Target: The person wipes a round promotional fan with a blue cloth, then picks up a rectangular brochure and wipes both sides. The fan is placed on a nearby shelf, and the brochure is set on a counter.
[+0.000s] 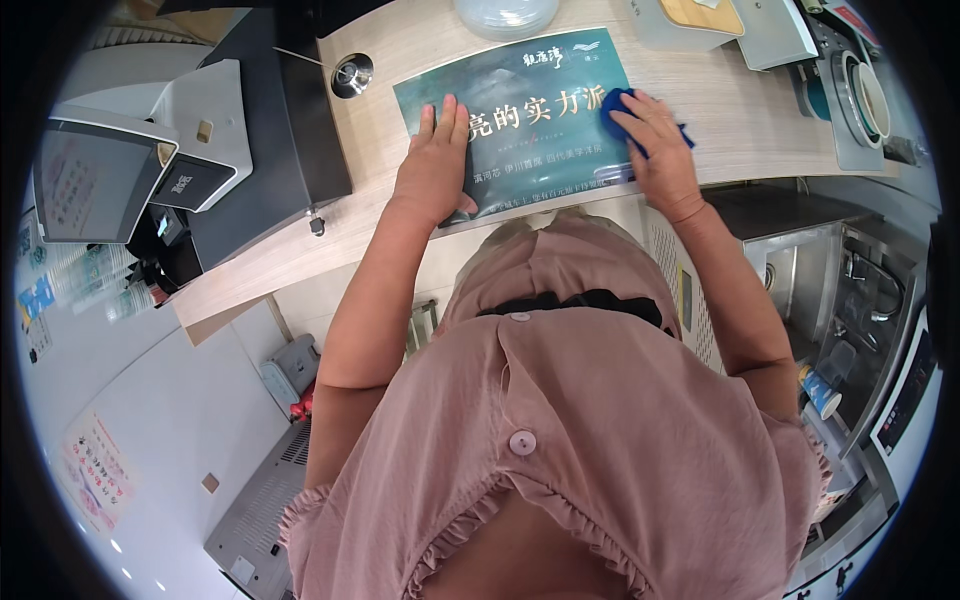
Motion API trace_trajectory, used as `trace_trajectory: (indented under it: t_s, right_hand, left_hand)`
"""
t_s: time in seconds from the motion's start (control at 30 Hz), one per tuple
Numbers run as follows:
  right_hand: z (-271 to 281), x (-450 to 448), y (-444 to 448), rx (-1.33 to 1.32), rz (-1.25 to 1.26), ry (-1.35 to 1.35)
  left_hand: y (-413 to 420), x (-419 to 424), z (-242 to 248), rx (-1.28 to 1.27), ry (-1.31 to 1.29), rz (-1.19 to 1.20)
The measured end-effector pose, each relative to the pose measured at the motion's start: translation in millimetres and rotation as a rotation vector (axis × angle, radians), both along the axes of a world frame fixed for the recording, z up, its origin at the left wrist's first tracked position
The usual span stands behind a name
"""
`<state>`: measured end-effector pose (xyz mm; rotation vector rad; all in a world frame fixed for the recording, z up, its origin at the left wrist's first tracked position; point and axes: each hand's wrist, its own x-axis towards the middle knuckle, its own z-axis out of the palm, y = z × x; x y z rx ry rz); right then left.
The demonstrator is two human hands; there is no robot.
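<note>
A glossy green printed mat [517,154] bearing writing lies flat on the pale wood-grain counter [727,142]. My left hand [439,161] rests flat on the mat's left part, fingers pointing away from me, with nothing held. At the mat's right edge, my right hand [660,146] presses down on a crumpled dark blue cloth [619,116], which is gripped under its fingers. Part of the cloth shows beyond the right side of the hand.
A black cash drawer [277,142] and a white point-of-sale terminal [105,180] stand left. A metal bill spike [352,75], clear plastic lids [506,15] and a wooden-lidded box [701,19] are on the counter. Right are stacked cups [862,101] and a steel sink [810,277].
</note>
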<state>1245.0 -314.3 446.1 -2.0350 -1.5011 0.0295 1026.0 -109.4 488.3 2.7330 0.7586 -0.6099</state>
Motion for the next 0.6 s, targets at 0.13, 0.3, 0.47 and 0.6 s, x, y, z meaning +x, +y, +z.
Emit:
trace_trajectory:
  t_s: [0.13, 0.3, 0.47, 0.6]
  right_hand:
    - [13.4, -63.8, 39.2, 0.102, 0.275, 0.012]
    - [4.9, -73.1, 49.5, -0.085, 0.42, 0.05]
    - [-14.6, -17.7, 69.6, -0.045, 0.18, 0.003]
    - [-24.1, 19.4, 99.2, -0.051, 0.012, -0.06]
  left_hand:
    - [-2.7, 5.1, 0.4, 0.014, 0.052, -0.008]
    - [-3.1, 4.6, 0.0, 0.022, 0.07, -0.021]
    - [-4.7, 4.1, 0.6, 0.03, 0.087, -0.021]
    - [-3.5, 4.0, -0.5, 0.031, 0.086, -0.03]
